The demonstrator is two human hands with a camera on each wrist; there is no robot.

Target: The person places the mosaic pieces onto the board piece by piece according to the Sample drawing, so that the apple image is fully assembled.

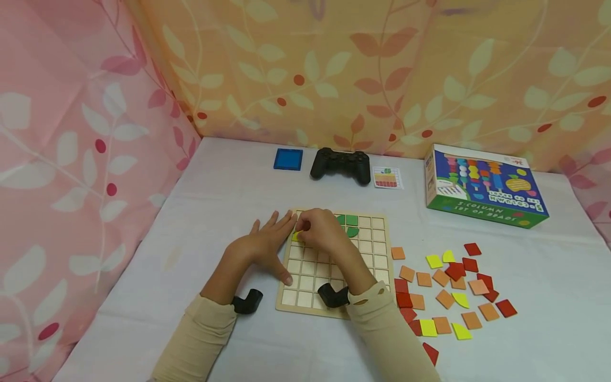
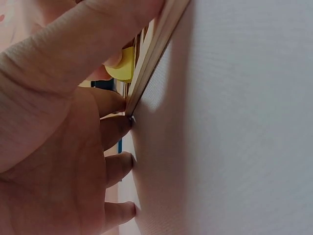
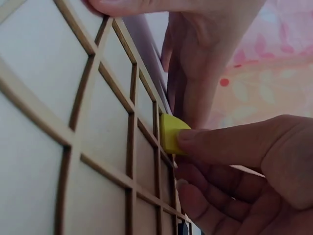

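A wooden grid board (image 1: 288,307) lies on the white cloth. My right hand (image 1: 322,231) reaches over its upper left part and pinches a yellow tile with one rounded side (image 3: 171,132) between thumb and fingers. The tile stands tilted at a cell in the board's left column. Fingers spread, my left hand (image 1: 262,244) rests along the left edge of the board, its fingertips at the frame and its thumb over the lower left side. Several green tiles (image 1: 352,219) sit in cells near the top, partly hidden behind the right hand.
Loose orange, red and yellow tiles (image 1: 424,279) are scattered right of the board. Behind it lie a blue square case (image 1: 288,159), a black game controller (image 1: 341,165) and a small pattern card (image 1: 387,178). A bead-set box (image 1: 484,185) stands at the back right.
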